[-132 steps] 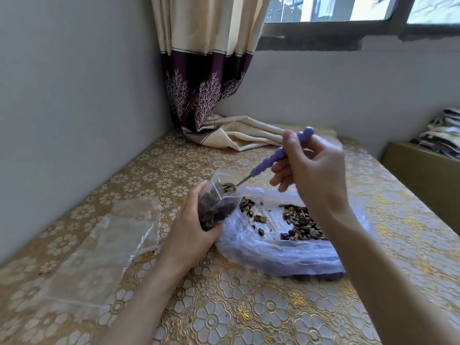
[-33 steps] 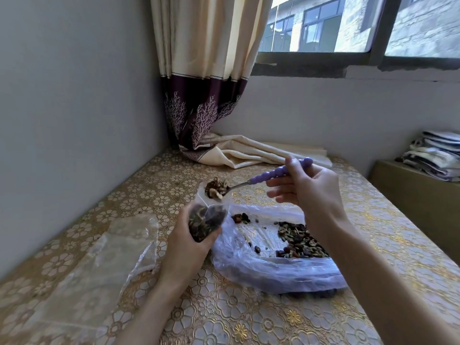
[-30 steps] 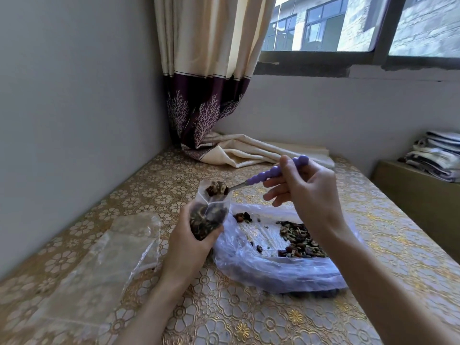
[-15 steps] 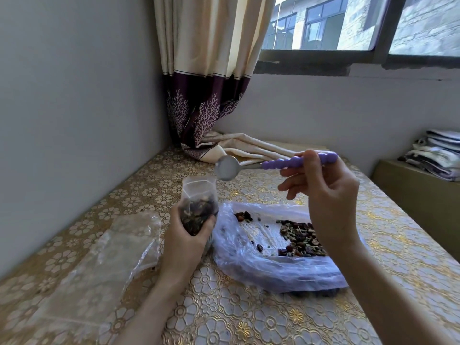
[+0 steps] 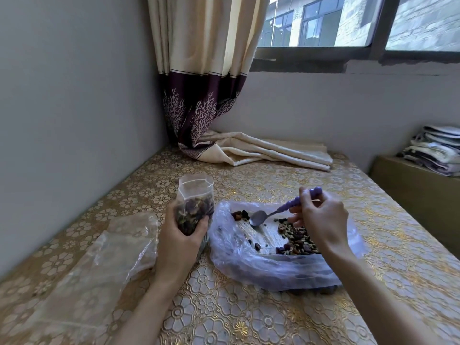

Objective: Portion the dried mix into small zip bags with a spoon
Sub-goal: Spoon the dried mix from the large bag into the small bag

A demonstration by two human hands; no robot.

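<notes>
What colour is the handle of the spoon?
Purple, a beaded handle on the spoon, held by the right hand; head view.

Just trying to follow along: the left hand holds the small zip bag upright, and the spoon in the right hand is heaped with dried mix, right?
Not quite. In the head view the spoon in the right hand is empty, its bowl lowered into the big plastic bag. The left hand does hold the small zip bag upright.

My left hand (image 5: 180, 241) holds the small zip bag (image 5: 195, 204) upright, just left of the big bag (image 5: 278, 267) lying open on the table (image 5: 249, 317). My right hand (image 5: 323, 220) holds the spoon (image 5: 271, 214) over the mix (image 5: 297, 239) inside it. Spare bags (image 5: 99, 265), I think, lie at far left. The curtain (image 5: 261, 150) rests behind.
</notes>
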